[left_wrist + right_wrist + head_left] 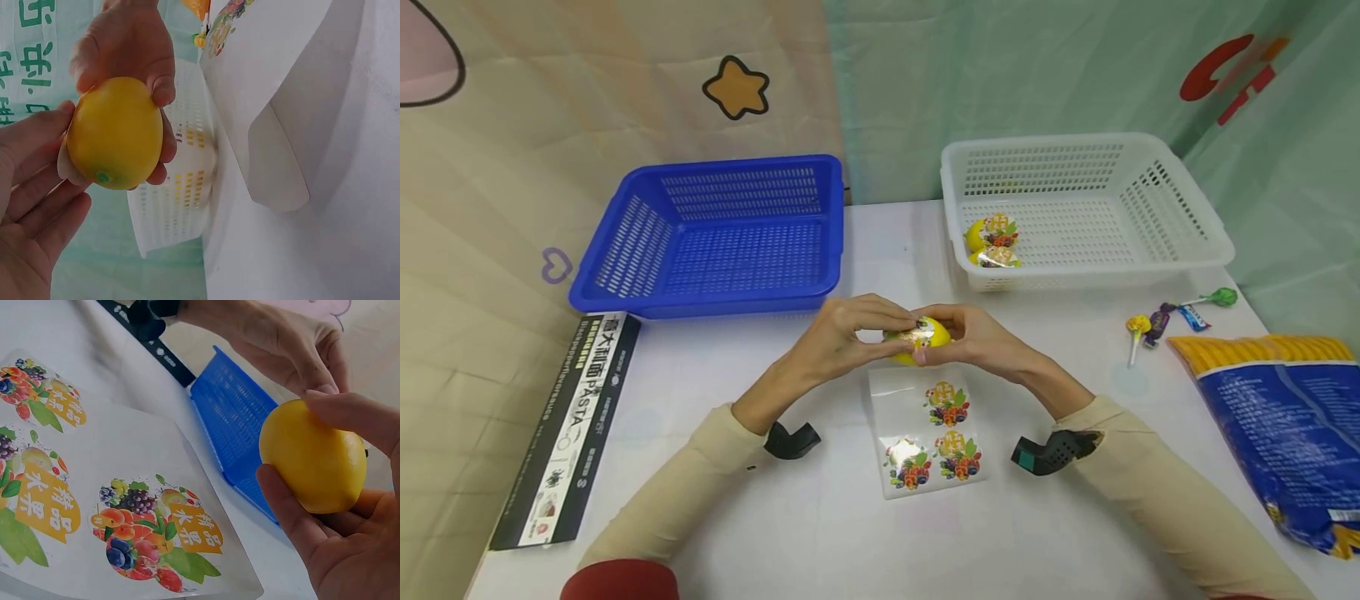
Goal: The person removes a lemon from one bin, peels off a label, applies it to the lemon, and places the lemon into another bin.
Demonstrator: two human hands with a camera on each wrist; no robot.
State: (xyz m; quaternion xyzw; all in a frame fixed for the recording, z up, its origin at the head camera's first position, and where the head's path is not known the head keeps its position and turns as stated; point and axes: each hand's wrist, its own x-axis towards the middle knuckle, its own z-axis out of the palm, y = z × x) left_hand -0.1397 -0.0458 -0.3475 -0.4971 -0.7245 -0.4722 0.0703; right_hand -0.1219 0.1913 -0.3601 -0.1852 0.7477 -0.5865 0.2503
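Both hands meet over the sheet, around a yellow lemon (937,332) that carries a fruit-print sticker. My right hand (981,337) grips the lemon between thumb and fingers. From the other side, my left hand (842,333) has its fingers on top of the lemon and its thumb below. A pale sticker edge (67,164) stands off the lemon's side near the left fingers in the left wrist view. Below the hands lies a white sticker sheet (898,408) with three fruit stickers on it; its end curls up in the left wrist view.
A blue basket (748,304) stands at the back left. Two stickered lemons (977,236) lie in the white basket (1090,275) at the back right. Lollipops and wrapped candies (1159,323) and a blue-yellow bag (1277,433) are at right, a black pasta box (568,425) at left.
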